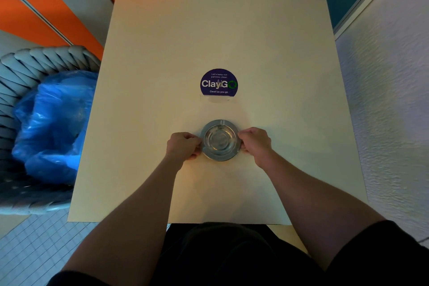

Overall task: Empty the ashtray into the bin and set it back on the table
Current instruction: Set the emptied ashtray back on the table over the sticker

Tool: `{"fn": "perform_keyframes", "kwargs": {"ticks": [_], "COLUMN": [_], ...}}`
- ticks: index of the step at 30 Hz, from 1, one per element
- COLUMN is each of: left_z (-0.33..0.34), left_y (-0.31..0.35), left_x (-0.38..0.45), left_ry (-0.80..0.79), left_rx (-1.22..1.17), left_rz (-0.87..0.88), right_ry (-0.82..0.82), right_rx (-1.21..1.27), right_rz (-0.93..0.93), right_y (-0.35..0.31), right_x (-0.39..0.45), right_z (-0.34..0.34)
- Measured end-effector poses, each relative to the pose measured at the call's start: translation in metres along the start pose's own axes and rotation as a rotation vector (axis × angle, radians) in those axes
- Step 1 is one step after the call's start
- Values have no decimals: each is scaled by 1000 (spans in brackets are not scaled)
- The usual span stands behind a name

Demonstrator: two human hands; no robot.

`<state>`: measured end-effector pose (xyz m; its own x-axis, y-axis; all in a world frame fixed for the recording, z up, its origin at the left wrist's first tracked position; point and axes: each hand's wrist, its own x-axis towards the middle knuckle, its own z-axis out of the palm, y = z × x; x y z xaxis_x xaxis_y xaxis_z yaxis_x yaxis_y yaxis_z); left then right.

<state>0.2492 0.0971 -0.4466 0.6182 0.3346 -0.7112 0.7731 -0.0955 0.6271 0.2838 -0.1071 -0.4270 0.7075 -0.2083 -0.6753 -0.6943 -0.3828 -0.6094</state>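
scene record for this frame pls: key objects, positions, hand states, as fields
ashtray: round metal ashtray, upright on table, near the person's edge; looks empty, no butts visible
left hand: left hand gripping ashtray's left rim
right hand: right hand gripping ashtray's right rim
table: pale square table
sticker: round purple ClayGo sticker, just beyond ashtray
bin: woven grey bin with blue liner, on floor left of table
lifted: cannot tell

The bin (34, 123) is cut off by the left edge, and its blue liner (51, 123) hides whatever lies inside. The ashtray (220, 140) bowl looks bare, perhaps, though glare blurs it. The fingertips (196, 146) curl under its rim, unseen.
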Motion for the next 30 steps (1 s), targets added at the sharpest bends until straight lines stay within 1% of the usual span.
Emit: {"fn": "perform_keyframes", "kwargs": {"ticks": [14, 23, 30], "left_z": [0, 0, -1], "left_y": [-1, 0, -3], "left_x": [1, 1, 0], "left_ry": [-16, -27, -25], "left_rx": [-6, -37, -18], "left_rz": [5, -30, 9], "right_ry": [15, -9, -4], "right_rx": [-4, 35, 23], "right_rz": [-9, 41, 58], "right_y": [5, 13, 18], "right_x": [3, -5, -7], "right_z": [3, 1, -1]}}
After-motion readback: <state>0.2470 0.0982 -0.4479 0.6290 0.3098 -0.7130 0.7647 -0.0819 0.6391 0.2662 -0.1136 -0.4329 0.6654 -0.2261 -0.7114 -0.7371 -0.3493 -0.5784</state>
